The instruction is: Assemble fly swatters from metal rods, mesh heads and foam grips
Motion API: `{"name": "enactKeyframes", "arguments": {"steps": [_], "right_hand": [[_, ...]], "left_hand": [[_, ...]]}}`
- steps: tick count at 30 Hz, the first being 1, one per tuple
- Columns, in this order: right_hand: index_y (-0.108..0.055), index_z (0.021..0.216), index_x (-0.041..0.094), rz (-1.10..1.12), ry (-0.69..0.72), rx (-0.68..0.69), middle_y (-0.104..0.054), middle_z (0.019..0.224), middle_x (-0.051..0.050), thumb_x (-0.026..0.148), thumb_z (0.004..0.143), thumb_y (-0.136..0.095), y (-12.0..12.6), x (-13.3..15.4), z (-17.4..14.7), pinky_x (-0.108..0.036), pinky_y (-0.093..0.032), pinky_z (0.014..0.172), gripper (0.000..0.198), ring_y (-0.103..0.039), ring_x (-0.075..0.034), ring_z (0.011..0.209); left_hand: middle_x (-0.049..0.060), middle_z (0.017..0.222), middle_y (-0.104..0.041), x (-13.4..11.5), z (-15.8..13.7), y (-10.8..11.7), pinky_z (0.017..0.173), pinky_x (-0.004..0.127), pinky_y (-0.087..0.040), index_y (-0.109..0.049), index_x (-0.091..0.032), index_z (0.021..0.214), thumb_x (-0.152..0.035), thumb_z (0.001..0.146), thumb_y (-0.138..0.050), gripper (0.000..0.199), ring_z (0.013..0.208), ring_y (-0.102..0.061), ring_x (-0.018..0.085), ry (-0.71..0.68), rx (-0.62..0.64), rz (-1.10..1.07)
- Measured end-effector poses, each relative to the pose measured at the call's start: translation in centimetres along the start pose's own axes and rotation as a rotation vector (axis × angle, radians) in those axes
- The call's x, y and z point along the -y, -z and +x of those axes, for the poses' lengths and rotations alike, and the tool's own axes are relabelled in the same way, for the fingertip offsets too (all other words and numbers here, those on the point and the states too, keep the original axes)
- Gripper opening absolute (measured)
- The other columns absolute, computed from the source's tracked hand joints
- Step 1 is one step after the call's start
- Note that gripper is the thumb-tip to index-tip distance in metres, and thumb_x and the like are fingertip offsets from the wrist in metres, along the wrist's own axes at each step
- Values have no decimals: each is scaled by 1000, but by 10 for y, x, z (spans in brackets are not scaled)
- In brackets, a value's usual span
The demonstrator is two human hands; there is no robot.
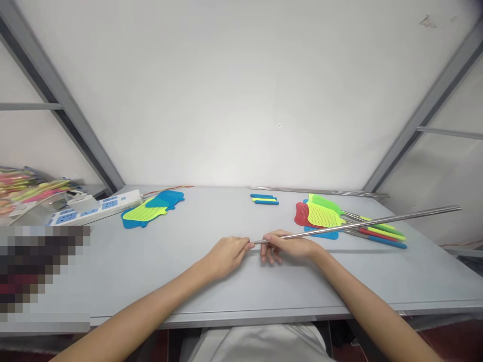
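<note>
A long, thin metal rod (381,221) slants up to the right above the grey table. My left hand (230,254) is closed around its near left end, so that tip is hidden. Just beside it, my right hand (287,246) grips the same rod between thumb and index finger, with the other fingers loosely curled below. Under and behind the rod's middle lie fly swatters with mesh heads, among them a yellow-green one (323,215) and a red one (301,215). Their coloured handles (385,236) point right.
Loose blue and yellow-green swatter heads (145,215) lie at left. Several short handle sleeves (266,201) and a bundle of metal rods (294,190) lie along the back wall. A white power strip (109,205) runs along the left, near bagged colourful items (33,188).
</note>
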State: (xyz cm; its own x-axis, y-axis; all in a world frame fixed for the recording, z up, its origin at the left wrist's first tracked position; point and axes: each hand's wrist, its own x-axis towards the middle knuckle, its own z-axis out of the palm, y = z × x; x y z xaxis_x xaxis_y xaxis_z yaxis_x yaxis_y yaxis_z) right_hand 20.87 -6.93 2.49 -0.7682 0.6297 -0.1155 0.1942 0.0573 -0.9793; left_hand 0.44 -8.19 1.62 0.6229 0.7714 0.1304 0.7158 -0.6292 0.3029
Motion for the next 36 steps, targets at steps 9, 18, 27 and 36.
{"name": "enactKeyframes", "arguments": {"steps": [9, 18, 27, 36], "right_hand": [[-61, 72, 9, 15, 33, -100, -59, 67, -7, 38, 85, -29, 1, -4, 6, -23, -40, 48, 45, -50, -9, 51], [-59, 74, 11, 53, -11, -289, -55, 61, -4, 38, 80, -39, 4, -7, 10, -21, -37, 45, 34, -50, -10, 51], [-59, 67, 12, 163, 59, -494, -49, 54, 0, 39, 78, -44, 10, -1, 6, -23, -36, 50, 33, -44, -8, 47], [-58, 62, 12, 119, 64, -568, -47, 51, -1, 50, 76, -43, 14, -2, 5, -22, -33, 46, 43, -43, -8, 47]], "left_hand": [[-2, 54, -47, -6, 4, 1, 52, 22, -30, -47, -17, 64, -34, 90, -20, 41, 50, -42, 11, 15, -6, -83], [-3, 56, -46, 5, 9, 8, 51, 22, -29, -47, -18, 66, -43, 87, -23, 41, 52, -42, 11, 56, -40, -179], [-3, 60, -45, 11, 11, 18, 53, 23, -31, -45, -19, 69, -41, 87, -25, 34, 57, -43, 12, 96, -172, -238], [-4, 60, -45, 13, 12, 14, 55, 23, -31, -46, -19, 71, -35, 89, -23, 33, 56, -42, 12, 59, -133, -273]]}}
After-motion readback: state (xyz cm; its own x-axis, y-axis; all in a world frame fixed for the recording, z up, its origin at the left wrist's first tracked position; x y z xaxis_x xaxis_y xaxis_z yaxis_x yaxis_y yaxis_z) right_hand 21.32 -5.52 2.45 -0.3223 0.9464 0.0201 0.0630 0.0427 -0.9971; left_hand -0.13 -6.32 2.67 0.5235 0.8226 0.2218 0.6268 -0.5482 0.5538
